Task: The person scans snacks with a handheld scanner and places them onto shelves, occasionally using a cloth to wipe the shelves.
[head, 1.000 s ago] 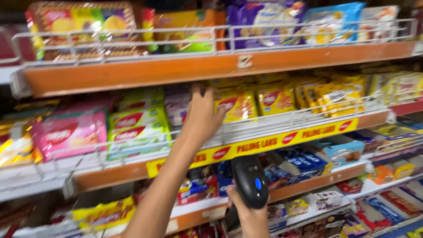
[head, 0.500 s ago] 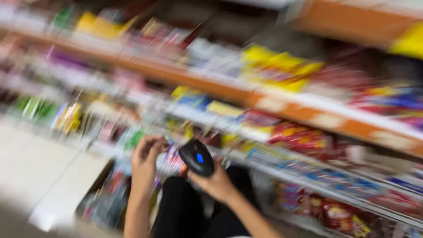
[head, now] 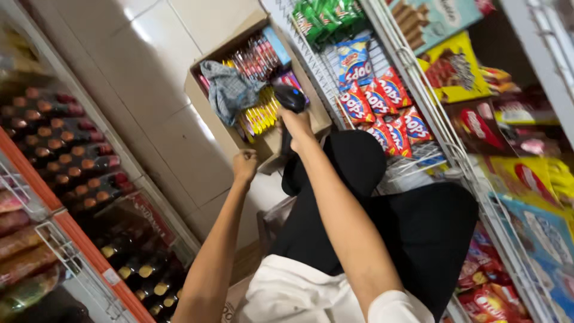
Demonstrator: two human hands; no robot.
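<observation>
My right hand (head: pixel 297 124) grips a black handheld scanner (head: pixel 290 97) and holds it over an open cardboard box (head: pixel 210 122) on the floor. The box holds several snack packets and a crumpled grey cloth (head: pixel 228 90). My left hand (head: pixel 244 165) is closed in a fist near the box's front edge, and I see nothing in it. My knees in black trousers (head: pixel 359 161) are bent below the arms.
A wire shelf (head: pixel 412 90) with red, blue and yellow snack bags runs along the right. On the left stand shelves of dark bottles (head: pixel 66 155) with an orange edge strip (head: pixel 78 239). Pale floor tiles (head: pixel 149 54) lie between them.
The view has swung from the upper shelves down to the floor. My left hand has left the shelf and is now a fist by the box. The scanner stays in my right hand.
</observation>
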